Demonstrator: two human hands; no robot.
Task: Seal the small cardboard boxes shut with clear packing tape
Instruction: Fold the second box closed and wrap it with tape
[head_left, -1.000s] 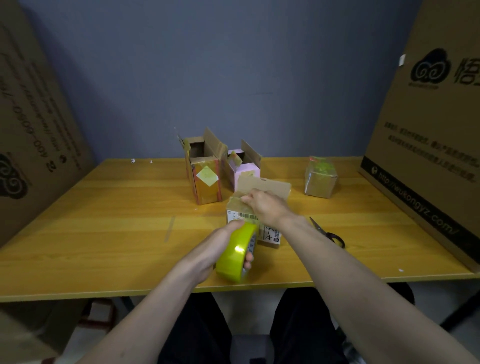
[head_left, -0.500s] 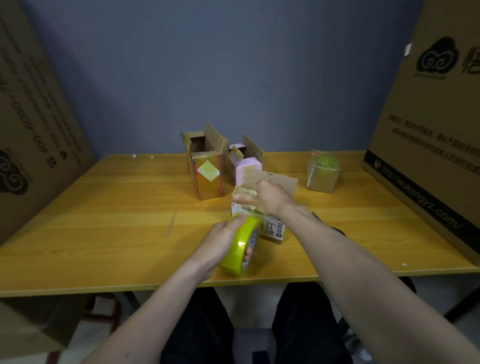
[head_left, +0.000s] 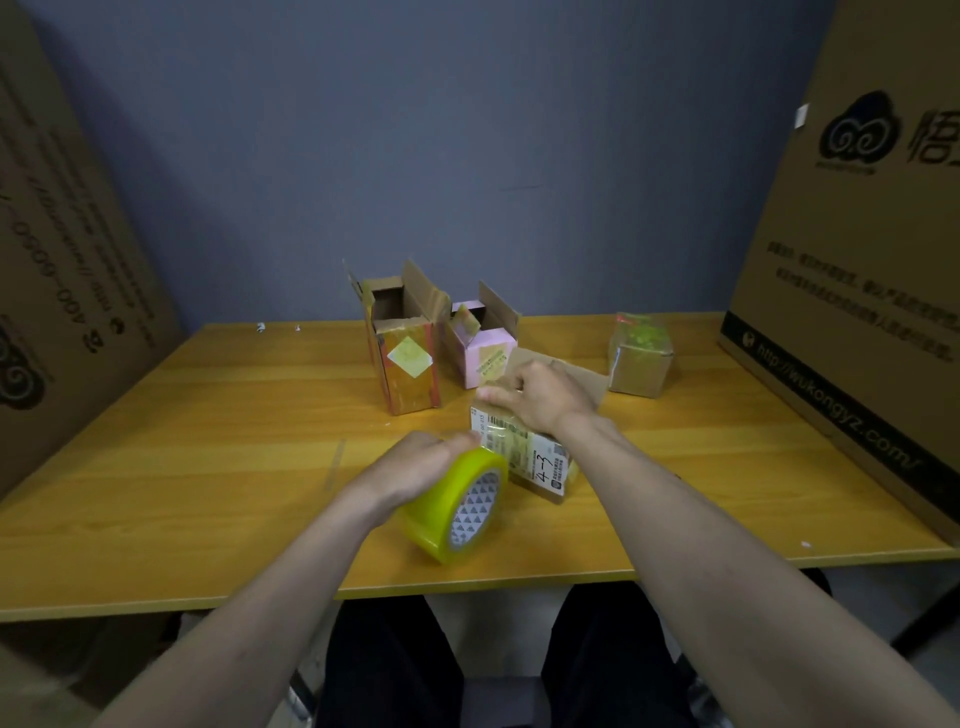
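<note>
Landmark: the labelled box (head_left: 524, 452) near the front middle of the table (head_left: 208, 467); we place everything else from it.
Left hand: our left hand (head_left: 421, 462) grips the yellow tape roll (head_left: 457, 506) just in front and left of the labelled box, fingers curled over the roll's top.
Right hand: our right hand (head_left: 540, 392) presses down on the top of the labelled box, fingers bent over its far left edge; we cannot tell whether they pinch a tape end.
What changed: over the last second the roll has tipped so its patterned core faces us, and the box has turned slightly under the right hand, its lid flap (head_left: 576, 371) pushed lower.
Meaning: we judge the tape is being drawn from the box top toward us, so this box is mid-seal, not finished.
Other boxes: behind it to the left stand an open tall box (head_left: 408, 358) and an open pink box (head_left: 485, 358); behind to the right sits a taped box (head_left: 641, 358).
Remaining: by our reading, two open boxes wait.
</note>
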